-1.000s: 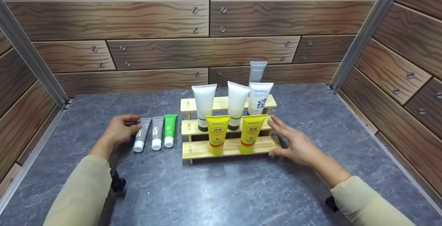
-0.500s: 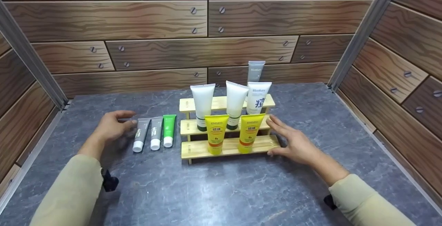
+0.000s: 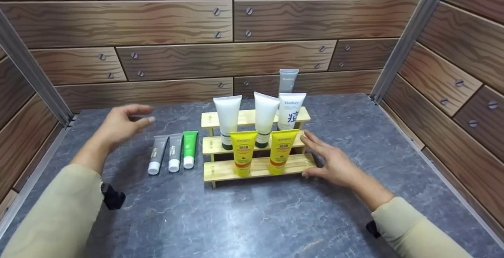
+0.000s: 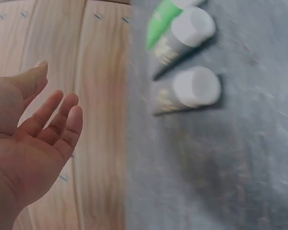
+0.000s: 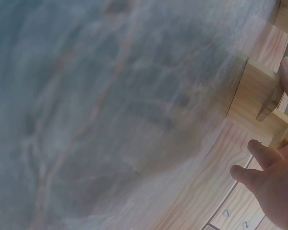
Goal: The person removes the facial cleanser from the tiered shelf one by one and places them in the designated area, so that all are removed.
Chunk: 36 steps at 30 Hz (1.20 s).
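Observation:
My left hand (image 3: 120, 126) is raised over the left side of the table, fingers apart and holding nothing. Just right of and below it lie two grey tubes (image 3: 158, 151) with white caps and a green tube (image 3: 189, 147), side by side. My right hand (image 3: 334, 163) rests against the right end of a three-step wooden rack (image 3: 210, 168), its thumb at the bottom step and its fingers (image 5: 249, 177) mostly straight. Two yellow tubes (image 3: 243, 151) stand on the bottom step, two white tubes (image 3: 227, 118) with dark green caps on the middle one. Behind stands a white tube with blue print (image 3: 290, 110).
A grey-blue tube (image 3: 288, 80) rises at the back right of the rack, its lower part hidden. Wood-patterned panels (image 3: 173, 61) wall in the grey marbled table (image 3: 252, 214) at the back and sides.
My left hand has moved up and away to the left from the grey tubes. My right hand stays at the rack's end. The view has shifted slightly; tubes and rack stand as before.

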Available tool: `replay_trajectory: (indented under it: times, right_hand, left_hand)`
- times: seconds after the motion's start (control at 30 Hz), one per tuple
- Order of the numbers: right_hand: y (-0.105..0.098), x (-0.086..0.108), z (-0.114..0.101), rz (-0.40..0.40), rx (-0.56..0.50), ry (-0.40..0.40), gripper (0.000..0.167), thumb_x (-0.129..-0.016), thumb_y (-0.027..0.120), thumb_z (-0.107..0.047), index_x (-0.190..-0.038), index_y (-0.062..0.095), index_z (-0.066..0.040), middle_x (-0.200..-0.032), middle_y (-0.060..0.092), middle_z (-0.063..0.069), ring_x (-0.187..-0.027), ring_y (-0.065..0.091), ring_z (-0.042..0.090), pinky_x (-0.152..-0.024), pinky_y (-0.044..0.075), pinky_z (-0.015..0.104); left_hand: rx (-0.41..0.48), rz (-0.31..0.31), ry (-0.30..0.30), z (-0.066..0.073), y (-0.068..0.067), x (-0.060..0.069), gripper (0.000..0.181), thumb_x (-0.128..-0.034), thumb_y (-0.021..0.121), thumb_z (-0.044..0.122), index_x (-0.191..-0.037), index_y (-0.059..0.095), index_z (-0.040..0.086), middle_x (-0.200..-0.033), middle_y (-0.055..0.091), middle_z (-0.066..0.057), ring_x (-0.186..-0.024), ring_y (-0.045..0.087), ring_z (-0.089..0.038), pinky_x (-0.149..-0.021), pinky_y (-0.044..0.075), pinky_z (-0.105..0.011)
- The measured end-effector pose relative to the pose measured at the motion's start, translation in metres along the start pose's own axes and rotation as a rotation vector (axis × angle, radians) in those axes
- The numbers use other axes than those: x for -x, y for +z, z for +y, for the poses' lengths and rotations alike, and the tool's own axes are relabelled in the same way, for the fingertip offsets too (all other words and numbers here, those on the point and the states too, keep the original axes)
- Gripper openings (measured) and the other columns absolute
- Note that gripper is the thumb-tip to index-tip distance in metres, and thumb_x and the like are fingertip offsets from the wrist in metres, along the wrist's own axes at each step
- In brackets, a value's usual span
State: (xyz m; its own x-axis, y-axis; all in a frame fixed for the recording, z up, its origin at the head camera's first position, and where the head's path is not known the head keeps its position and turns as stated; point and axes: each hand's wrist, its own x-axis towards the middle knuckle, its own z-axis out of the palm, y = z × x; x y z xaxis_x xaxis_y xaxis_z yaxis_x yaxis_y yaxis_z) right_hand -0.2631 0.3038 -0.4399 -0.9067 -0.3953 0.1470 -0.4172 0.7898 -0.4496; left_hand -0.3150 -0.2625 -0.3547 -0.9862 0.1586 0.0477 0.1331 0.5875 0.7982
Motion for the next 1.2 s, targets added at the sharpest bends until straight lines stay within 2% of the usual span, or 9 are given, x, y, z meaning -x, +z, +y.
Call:
replay_trajectory:
  times: [0.27,0.5,0.83,1.0,1.2]
  right_hand:
    - [0.000,0.000,0.000,-0.004,-0.002,-0.001,0.104,-0.083,0.091,-0.039,-0.167,0.033,-0.022,-0.176,0.016,0.000,-0.152,0.034,0.046,-0.119,0.029,0.067]
    - [0.001,0.000,0.001,0.011,0.004,-0.037,0.103,-0.083,0.091,-0.038,-0.167,0.035,-0.019,-0.175,0.019,0.004,-0.151,0.036,0.045,-0.119,0.030,0.066]
    - [0.001,-0.001,0.002,0.014,0.008,-0.037,0.102,-0.083,0.090,-0.041,-0.167,0.035,-0.019,-0.175,0.020,0.004,-0.150,0.036,0.046,-0.118,0.030,0.067]
    - [0.001,-0.001,0.002,0.016,0.014,-0.035,0.102,-0.083,0.090,-0.040,-0.166,0.036,-0.019,-0.175,0.020,0.004,-0.150,0.036,0.046,-0.118,0.031,0.067]
    - [0.000,-0.002,0.002,0.011,0.013,-0.031,0.102,-0.083,0.090,-0.041,-0.166,0.035,-0.019,-0.175,0.020,0.004,-0.151,0.036,0.046,-0.119,0.031,0.066]
  left_hand:
    - [-0.057,0.021,0.108,0.055,-0.009,-0.004,0.047,-0.1046,0.071,0.029,-0.145,0.064,0.005,-0.142,0.065,-0.018,-0.116,0.064,-0.026,-0.086,0.053,-0.022]
    - [-0.054,-0.014,0.167,0.106,-0.005,-0.011,0.046,-0.1032,0.073,0.032,-0.143,0.066,0.011,-0.143,0.066,-0.012,-0.121,0.064,-0.025,-0.100,0.053,-0.039]
    - [-0.063,-0.065,0.311,0.165,0.019,-0.027,0.043,-0.1026,0.074,0.025,-0.141,0.067,0.008,-0.140,0.068,-0.010,-0.126,0.064,-0.023,-0.110,0.050,-0.042]
    - [-0.020,-0.100,0.327,0.186,0.035,-0.033,0.041,-0.1022,0.074,0.020,-0.140,0.067,0.007,-0.138,0.069,-0.009,-0.124,0.065,-0.022,-0.108,0.051,-0.037]
    - [0.012,-0.136,0.327,0.202,0.056,-0.037,0.040,-0.1016,0.075,0.019,-0.140,0.067,0.007,-0.136,0.070,-0.008,-0.119,0.067,-0.020,-0.104,0.053,-0.036]
